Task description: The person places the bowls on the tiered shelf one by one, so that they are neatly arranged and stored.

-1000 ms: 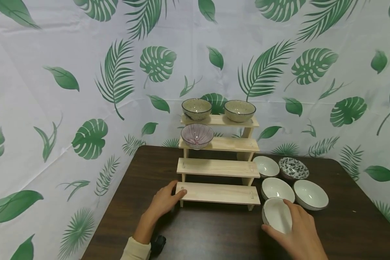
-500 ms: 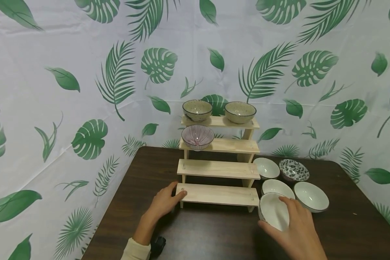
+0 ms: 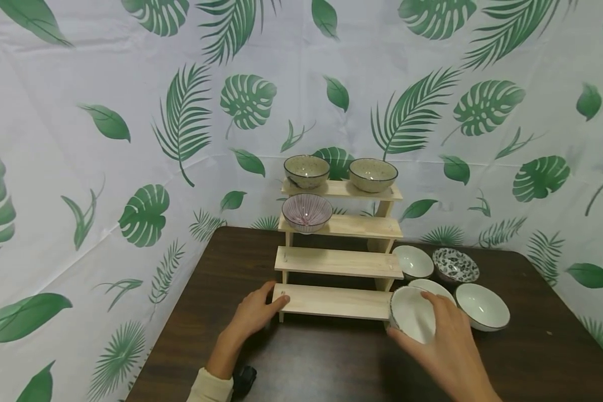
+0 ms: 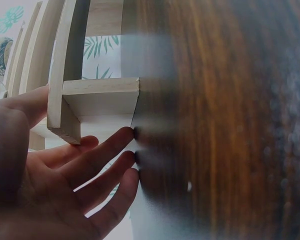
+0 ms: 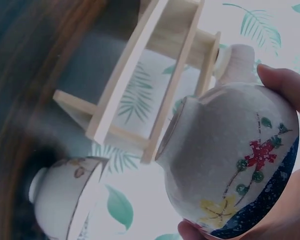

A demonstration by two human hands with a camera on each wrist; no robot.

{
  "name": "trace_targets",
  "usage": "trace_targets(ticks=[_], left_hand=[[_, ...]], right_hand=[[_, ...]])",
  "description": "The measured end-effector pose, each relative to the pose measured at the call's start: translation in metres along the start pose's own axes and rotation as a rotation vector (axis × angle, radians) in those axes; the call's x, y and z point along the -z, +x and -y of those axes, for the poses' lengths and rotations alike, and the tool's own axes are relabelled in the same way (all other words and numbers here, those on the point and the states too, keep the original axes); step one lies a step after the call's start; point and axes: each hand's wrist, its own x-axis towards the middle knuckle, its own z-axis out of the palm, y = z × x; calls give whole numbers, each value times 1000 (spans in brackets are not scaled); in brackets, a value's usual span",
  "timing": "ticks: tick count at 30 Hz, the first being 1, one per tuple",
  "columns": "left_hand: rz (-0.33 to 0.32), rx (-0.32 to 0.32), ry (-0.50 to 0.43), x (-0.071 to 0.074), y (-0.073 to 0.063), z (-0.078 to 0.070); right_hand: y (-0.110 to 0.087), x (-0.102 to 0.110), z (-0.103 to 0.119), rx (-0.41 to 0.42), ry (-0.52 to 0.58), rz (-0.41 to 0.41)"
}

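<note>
My right hand (image 3: 444, 340) holds a white bowl (image 3: 414, 315) by its rim, the thumb on the near side and the fingers on the far side. In the right wrist view this bowl (image 5: 225, 155) shows red and yellow flowers and a dark blue band on its outside. It is tilted and overlaps the right end of the lowest shelf in the head view. My left hand (image 3: 253, 310) grips the left end of the stepped wooden stand (image 3: 331, 301), thumb on top of the lowest shelf. The other fingers (image 4: 107, 155) reach below the board, tips at the tabletop.
Two speckled bowls (image 3: 306, 172) stand on the top shelf, and a purple striped bowl (image 3: 307, 213) on the left of the second. Right of the stand, several bowls cluster on the dark table (image 3: 331, 368), including a black-and-white patterned bowl (image 3: 454, 265). A leaf-print cloth (image 3: 301, 100) hangs behind.
My right hand has raised the flowered bowl and carried it left and away from me, toward the lowest shelf's right end. The left hand stays on the stand.
</note>
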Motion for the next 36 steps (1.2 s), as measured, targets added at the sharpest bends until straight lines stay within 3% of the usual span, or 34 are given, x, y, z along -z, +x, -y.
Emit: trace_targets(ticks=[5,15,27,36], left_hand=[[-1,1,-1,0,0,1],[8,0,2,0,-1,-2],[1,6,7,-1,0,-1],[-2,9,3,-1,0,-2]], right_hand=[[8,-2,7,8,15,-12],[21,-3,13,-12,32,53],[31,-8,15,12,51,-10],[37,-10,18,-34,52,-10]])
